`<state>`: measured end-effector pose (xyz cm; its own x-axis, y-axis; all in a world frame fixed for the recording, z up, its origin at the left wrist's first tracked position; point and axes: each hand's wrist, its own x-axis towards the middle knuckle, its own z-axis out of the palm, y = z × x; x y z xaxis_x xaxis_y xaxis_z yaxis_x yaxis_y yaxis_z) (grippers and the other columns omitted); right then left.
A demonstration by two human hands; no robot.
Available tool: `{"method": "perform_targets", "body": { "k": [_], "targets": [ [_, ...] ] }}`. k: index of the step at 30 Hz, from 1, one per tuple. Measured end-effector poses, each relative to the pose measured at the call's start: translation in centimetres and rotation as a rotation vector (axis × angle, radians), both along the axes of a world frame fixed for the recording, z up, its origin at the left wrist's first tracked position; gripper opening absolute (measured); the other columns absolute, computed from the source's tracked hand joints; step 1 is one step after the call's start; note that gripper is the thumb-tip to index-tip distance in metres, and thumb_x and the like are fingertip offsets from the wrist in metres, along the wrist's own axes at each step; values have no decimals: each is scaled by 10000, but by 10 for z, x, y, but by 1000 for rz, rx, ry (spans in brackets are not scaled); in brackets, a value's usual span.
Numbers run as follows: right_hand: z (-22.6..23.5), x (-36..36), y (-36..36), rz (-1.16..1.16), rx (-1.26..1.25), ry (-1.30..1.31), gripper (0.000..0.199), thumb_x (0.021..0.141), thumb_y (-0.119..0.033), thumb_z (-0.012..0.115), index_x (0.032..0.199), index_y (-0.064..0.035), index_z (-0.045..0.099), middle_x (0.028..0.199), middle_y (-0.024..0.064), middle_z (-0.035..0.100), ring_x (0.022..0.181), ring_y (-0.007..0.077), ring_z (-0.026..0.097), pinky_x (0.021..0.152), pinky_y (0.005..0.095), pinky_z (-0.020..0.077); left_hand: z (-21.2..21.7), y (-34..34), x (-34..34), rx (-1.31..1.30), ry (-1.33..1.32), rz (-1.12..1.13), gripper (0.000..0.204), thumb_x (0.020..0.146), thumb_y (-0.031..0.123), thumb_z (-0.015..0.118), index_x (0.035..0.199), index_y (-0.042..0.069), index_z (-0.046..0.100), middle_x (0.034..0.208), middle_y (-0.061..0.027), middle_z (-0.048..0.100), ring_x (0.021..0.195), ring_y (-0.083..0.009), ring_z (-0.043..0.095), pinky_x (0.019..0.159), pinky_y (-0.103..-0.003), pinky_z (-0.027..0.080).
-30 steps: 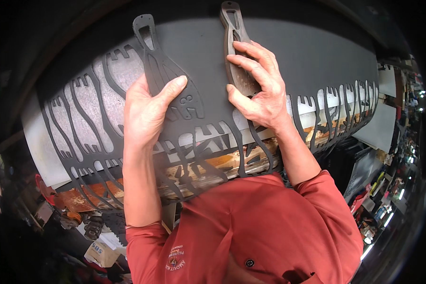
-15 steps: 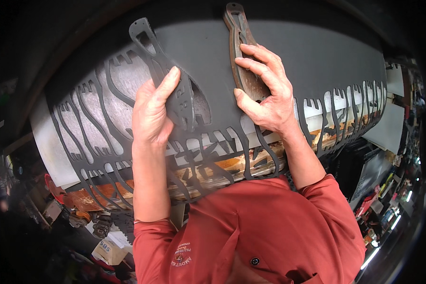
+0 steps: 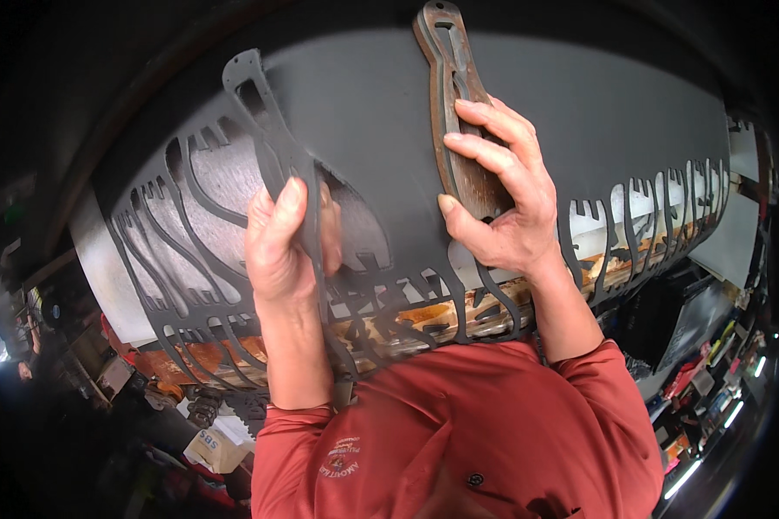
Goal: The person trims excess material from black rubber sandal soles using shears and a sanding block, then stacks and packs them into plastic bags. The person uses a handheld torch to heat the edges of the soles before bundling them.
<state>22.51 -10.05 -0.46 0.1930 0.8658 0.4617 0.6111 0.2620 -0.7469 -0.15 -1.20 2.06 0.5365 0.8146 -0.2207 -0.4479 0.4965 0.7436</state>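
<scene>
The dark cut piece (image 3: 279, 154) is in my left hand (image 3: 297, 238), its long axis running away from me: the slotted narrow end points up and leftward past my thumb, and the broad end drops toward my wrist, tipped up nearly on edge. That hand is closed in a pinch, thumb on the near face, fingertips showing on the far side. Just to the piece's right an opening in the black sheet (image 3: 606, 108) bares a greyish surface.

To the right of that opening lies a slotted brown block (image 3: 474, 180) of similar outline, lengthwise away from me too and leaning slightly left. My right hand (image 3: 518, 208) is the nearer one to it, half curled across it, fingertips and thumb gripping its face.

Around both, rows of fork-like cut-outs pierce the sheet, with a pale plate (image 3: 117, 281) beneath and the worn wooden worktop (image 3: 430, 313) edge against me. At lower left sits a small carton (image 3: 219, 450); I cannot tell what is in it.
</scene>
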Motion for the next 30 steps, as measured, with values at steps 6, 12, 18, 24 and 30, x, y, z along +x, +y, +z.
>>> {"method": "perform_targets", "body": {
  "k": [6, 12, 18, 24, 30],
  "targets": [
    [0, 1, 0, 6, -13, 4, 548, 623, -96, 773, 1168, -89, 722, 1347, 130, 628, 1260, 416, 558, 1066, 506, 466, -2, 5, 2, 104, 80, -8, 310, 1093, 241, 510, 971, -30, 601, 643, -77, 548, 383, -128, 446, 320, -228, 353],
    [1, -6, 6, 7, -61, -77, 502, 648, -69, 745, 1149, -54, 713, 1335, 150, 628, 1261, 434, 552, 1056, 499, 472, 3, 11, 6, -79, 464, 126, 311, 1073, 316, 571, 997, 28, 658, 581, -41, 580, 388, -117, 503, 358, -237, 387],
    [7, -7, -5, -8, 76, 17, 491, 651, -96, 761, 1139, -68, 714, 1332, 159, 625, 1271, 427, 556, 1089, 512, 457, 12, -16, 4, 95, 217, 248, 150, 1069, 149, 544, 1137, 29, 603, 647, 19, 524, 431, -83, 427, 432, -236, 356],
    [0, -10, -8, 17, -46, -11, 478, 666, -70, 745, 1142, -65, 709, 1351, 140, 618, 1286, 446, 526, 1041, 503, 493, 8, -8, 0, 151, 566, 234, 192, 1037, 177, 639, 1071, 1, 708, 870, -23, 714, 729, -72, 629, 676, -237, 508],
    [-1, -13, -6, 22, -77, -95, 473, 683, -70, 732, 1155, -63, 700, 1342, 123, 626, 1289, 457, 512, 1019, 507, 507, 3, 22, 6, 192, 791, 338, 182, 994, 171, 725, 844, 72, 698, 813, 77, 626, 740, -7, 497, 676, -202, 406]
  ]
}}
